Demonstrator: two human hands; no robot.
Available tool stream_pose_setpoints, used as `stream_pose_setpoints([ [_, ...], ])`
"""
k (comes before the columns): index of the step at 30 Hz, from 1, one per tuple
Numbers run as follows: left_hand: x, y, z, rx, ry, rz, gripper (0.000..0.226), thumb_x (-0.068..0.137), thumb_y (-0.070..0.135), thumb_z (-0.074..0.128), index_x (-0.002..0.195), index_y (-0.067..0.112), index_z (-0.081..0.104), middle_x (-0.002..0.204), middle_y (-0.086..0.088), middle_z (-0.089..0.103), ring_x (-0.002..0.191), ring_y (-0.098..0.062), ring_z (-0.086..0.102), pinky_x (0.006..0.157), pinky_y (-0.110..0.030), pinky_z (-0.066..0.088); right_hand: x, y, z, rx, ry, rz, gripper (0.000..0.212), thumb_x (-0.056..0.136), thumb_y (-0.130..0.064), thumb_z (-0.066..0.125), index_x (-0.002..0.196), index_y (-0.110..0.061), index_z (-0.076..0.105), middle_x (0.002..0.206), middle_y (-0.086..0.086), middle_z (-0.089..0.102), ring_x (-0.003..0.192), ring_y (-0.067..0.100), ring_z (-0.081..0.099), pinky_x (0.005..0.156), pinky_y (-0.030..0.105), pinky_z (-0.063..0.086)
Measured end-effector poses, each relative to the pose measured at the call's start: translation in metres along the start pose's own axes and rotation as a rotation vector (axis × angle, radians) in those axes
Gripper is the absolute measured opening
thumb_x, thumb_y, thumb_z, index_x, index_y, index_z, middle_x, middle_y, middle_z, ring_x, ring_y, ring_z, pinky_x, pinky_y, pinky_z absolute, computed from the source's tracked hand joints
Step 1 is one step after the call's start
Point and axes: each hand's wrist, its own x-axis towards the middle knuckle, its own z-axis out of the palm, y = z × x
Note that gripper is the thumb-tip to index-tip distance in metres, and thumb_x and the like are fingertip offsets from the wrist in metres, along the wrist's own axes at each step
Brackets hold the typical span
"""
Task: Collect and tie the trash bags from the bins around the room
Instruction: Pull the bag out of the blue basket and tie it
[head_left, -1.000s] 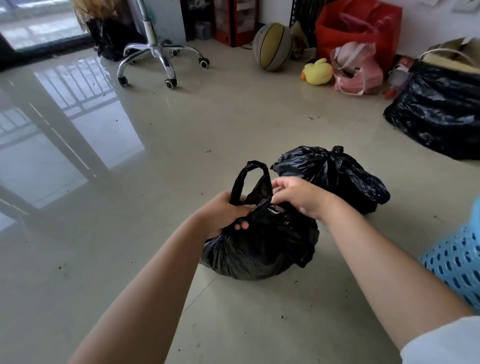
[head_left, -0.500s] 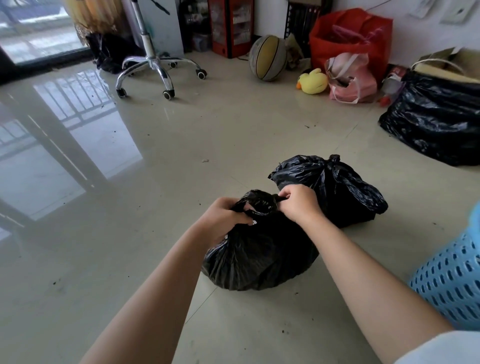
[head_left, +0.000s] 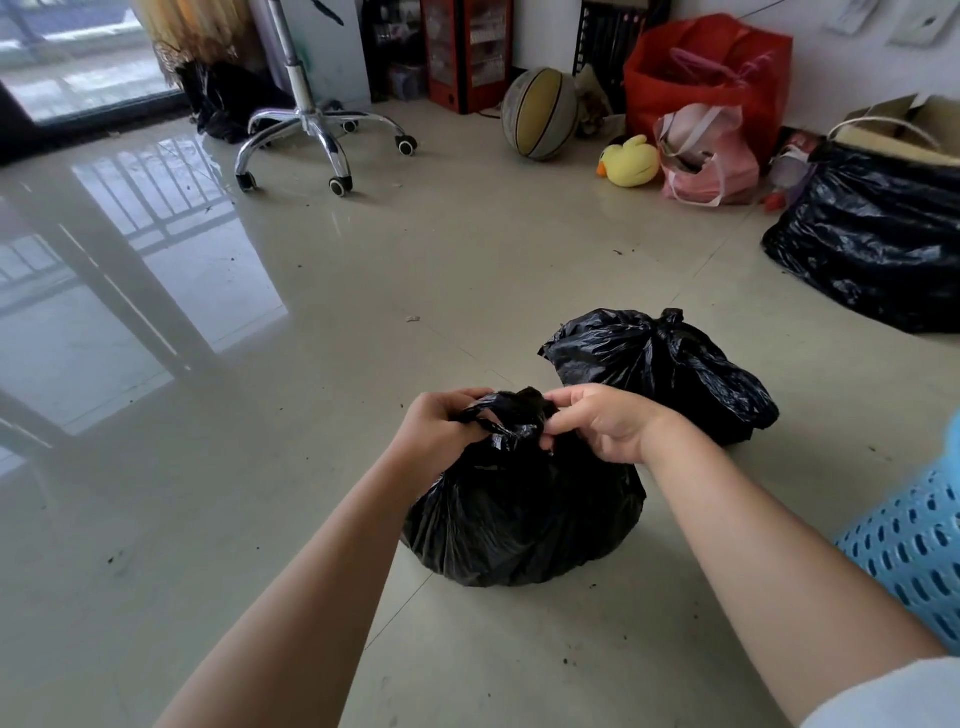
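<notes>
Glossy tiled floor (head_left: 467, 270), bulging black trash bag (head_left: 524, 519), left hand (head_left: 441, 436) and right hand (head_left: 602, 423) pinching its gathered neck

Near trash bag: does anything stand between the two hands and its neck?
Nothing visible does. The left hand and right hand both already grip the twisted neck of the near trash bag. The tied trash bag lies behind it, beyond the right hand, not between.
</notes>
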Motion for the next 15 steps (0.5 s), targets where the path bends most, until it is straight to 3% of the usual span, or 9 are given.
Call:
stream_pose_setpoints([
  [2,-0.001,0.001,0.001,0.006,0.004,0.033,0.029,0.079,-0.021,0.052,0.098,-0.005,0.068,0.081,0.006,0.065,0.067,-0.005,0.061,0.07,-0.015,0.051,0.0,0.001,0.002,0.076,-0.009,0.035,0.032,0.085,0.014,0.041,0.083,-0.009,0.063,0.05,0.001,0.067,0.044,0.009,0.061,0.051,0.017,0.053],
  [4,-0.001,0.001,0.0,-0.002,-0.014,0.035,0.028,0.079,-0.022,0.049,0.089,-0.005,0.069,0.072,0.01,0.069,0.06,-0.002,0.064,0.065,-0.013,0.052,-0.003,-0.001,0.004,0.161,0.004,0.046,0.037,0.085,0.013,0.037,0.088,-0.012,0.064,0.06,0.001,0.07,0.054,0.011,0.065,0.055,0.019,0.054],
  [6,-0.002,0.0,-0.002,-0.078,0.006,-0.011,0.032,0.083,-0.021,0.045,0.071,0.001,0.064,0.052,0.008,0.068,0.047,-0.002,0.063,0.055,-0.013,0.053,-0.004,-0.004,0.005,0.177,0.078,0.009,0.041,0.087,0.01,0.035,0.107,-0.014,0.061,0.09,0.005,0.069,0.084,0.015,0.065,0.065,0.021,0.054],
  [8,-0.002,-0.002,-0.001,-0.328,0.025,-0.107,0.033,0.089,-0.014,0.042,0.068,0.006,0.059,0.051,0.001,0.066,0.045,-0.008,0.064,0.053,-0.02,0.055,0.002,-0.005,0.005,0.195,0.231,-0.084,0.05,0.087,0.006,0.036,0.131,-0.013,0.049,0.125,0.008,0.053,0.119,0.019,0.048,0.083,0.027,0.045],
  [10,-0.001,-0.002,0.002,-0.551,-0.018,-0.15,0.026,0.093,-0.004,0.04,0.075,0.004,0.057,0.061,-0.004,0.066,0.05,-0.013,0.064,0.055,-0.023,0.056,0.008,-0.006,0.009,0.295,0.403,-0.203,0.049,0.087,0.003,0.039,0.133,-0.012,0.048,0.12,0.005,0.05,0.117,0.017,0.044,0.081,0.028,0.041],
  [12,-0.003,-0.002,0.007,-0.591,-0.082,-0.134,0.022,0.092,-0.006,0.04,0.079,0.005,0.054,0.059,-0.002,0.066,0.05,-0.011,0.064,0.054,-0.021,0.056,0.012,-0.011,0.013,0.452,0.523,-0.327,0.035,0.086,0.003,0.043,0.112,-0.012,0.061,0.097,0.003,0.056,0.101,0.017,0.049,0.079,0.03,0.04],
  [14,-0.003,-0.003,0.012,-0.481,-0.122,-0.077,0.029,0.083,-0.018,0.046,0.081,0.01,0.052,0.06,0.005,0.068,0.053,-0.005,0.064,0.055,-0.017,0.055,0.014,-0.018,0.012,0.576,0.576,-0.39,0.031,0.085,0.007,0.043,0.087,-0.016,0.063,0.084,0.002,0.056,0.094,0.019,0.051,0.079,0.034,0.043],
  [15,-0.003,-0.004,0.014,-0.339,-0.131,-0.005,0.037,0.075,-0.02,0.052,0.086,0.016,0.053,0.07,0.009,0.068,0.061,-0.002,0.065,0.061,-0.015,0.055,0.014,-0.019,0.01,0.583,0.581,-0.414,0.033,0.084,0.011,0.041,0.085,-0.014,0.062,0.084,0.003,0.055,0.09,0.019,0.052,0.078,0.033,0.045],
])
